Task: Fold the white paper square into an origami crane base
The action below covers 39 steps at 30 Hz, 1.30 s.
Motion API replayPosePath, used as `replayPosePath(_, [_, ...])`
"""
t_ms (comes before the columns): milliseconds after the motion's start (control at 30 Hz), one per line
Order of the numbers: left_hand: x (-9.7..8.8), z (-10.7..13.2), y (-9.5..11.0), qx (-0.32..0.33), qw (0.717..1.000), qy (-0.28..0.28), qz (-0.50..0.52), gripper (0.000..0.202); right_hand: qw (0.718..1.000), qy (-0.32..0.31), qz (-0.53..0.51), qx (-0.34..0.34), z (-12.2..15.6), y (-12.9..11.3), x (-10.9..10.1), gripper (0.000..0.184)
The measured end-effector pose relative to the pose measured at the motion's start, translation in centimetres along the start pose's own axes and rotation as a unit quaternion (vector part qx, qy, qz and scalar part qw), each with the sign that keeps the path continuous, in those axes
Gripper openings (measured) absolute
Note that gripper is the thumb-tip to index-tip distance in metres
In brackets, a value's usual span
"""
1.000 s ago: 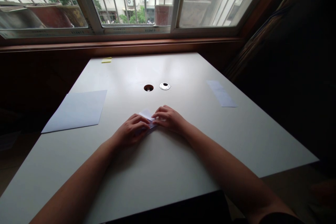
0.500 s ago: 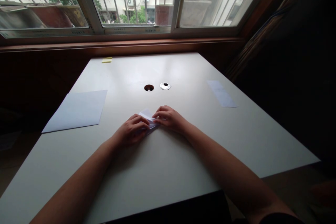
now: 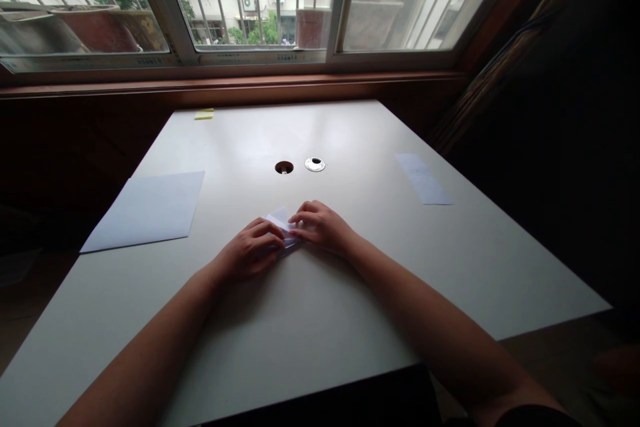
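A small piece of folded white paper point(image 3: 280, 219) lies low over the middle of the white table point(image 3: 310, 320), between my two hands. My left hand point(image 3: 254, 247) grips its left and near side with the fingers curled over it. From the right, my right hand point(image 3: 320, 227) pinches the paper's other side, thumb and fingers close together. The fingertips of both hands almost meet at the paper. Much of the paper's shape is hidden under the fingers; a pointed flap sticks up on the far side.
Sheets of white paper point(image 3: 150, 210) lie at the table's left edge, and a narrow paper strip point(image 3: 423, 179) on the right. Yellow sticky notes point(image 3: 204, 114) sit at the far left corner. Beyond my hands are a round cable hole point(image 3: 284, 167) and its metal cover point(image 3: 315, 165).
My right fingertips have shifted very slightly left over the folded paper. Both hands keep their hold, and everything else stays in place.
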State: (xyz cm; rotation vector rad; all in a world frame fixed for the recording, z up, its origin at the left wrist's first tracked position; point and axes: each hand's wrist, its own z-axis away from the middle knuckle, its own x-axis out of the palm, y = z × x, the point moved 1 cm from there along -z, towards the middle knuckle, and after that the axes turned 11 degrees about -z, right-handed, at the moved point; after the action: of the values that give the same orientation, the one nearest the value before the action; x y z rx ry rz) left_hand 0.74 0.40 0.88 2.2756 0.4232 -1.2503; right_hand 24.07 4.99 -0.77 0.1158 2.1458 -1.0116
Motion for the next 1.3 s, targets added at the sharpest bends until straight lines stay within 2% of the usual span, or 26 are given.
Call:
replayPosePath(533, [0.04,0.05,0.03,-0.014,1.000,-0.001,-0.010,0.015,0.999,0.000,-0.034,0.025,-0.11,-0.19,-0.13,0.015])
replayPosePath(800, [-0.10,0.06,0.05,-0.014,1.000,0.000,-0.002,0.015,0.999,0.003,0.035,0.022,-0.16,-0.47,0.36,0.019])
replayPosePath(1000, [-0.02,-0.06,0.11,-0.015,1.000,0.013,-0.003,0.014,0.997,0.002,0.068,0.046,-0.21,-1.00,0.63,0.023])
replayPosePath(1300, [-0.28,-0.09,0.43,-0.028,1.000,0.001,-0.011,0.012,0.999,0.009,0.026,0.042,-0.36,-0.49,0.41,0.019])
